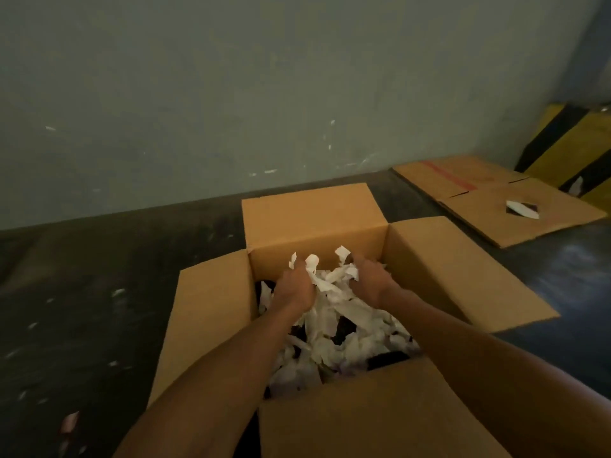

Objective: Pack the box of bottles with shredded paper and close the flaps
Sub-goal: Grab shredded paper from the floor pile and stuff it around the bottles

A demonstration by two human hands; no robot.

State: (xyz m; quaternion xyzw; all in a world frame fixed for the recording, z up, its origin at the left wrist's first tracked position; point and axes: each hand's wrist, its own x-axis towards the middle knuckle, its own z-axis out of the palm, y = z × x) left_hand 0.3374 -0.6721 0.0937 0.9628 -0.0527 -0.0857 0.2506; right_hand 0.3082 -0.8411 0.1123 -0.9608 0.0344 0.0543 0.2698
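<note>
Left hand: inside the box, toward its far end, fingers curled closed over a clump of paper; strips stick up past the knuckles.

Right hand: just right of the left hand, also closed on the same heap of paper, seen from the back; fingertips hidden in the strips.

Paper: white shredded strips, heaped loosely across the box interior, highest at the far end between the hands, thinner at the near end.

Bottles: only dark patches show between the strips, near the middle and along the left and near edges; shapes too dim to tell apart.

Box: brown carton on the floor, in the near centre of the scene. All four flaps open: far flap upright, left and right flaps splayed outward, near flap folded toward the person.

Progress, as judged: filling is under way, not complete. Dark gaps remain uncovered, so more paper or spreading is likely needed. No flap is closed.

Edges and room: both forearms pass over the near flap. The splayed side flaps leave the opening clear. Floor to the left is open, with scattered paper scraps. Flat cardboard lies far right, well apart from the box. A wall stands behind the far flap.
</note>
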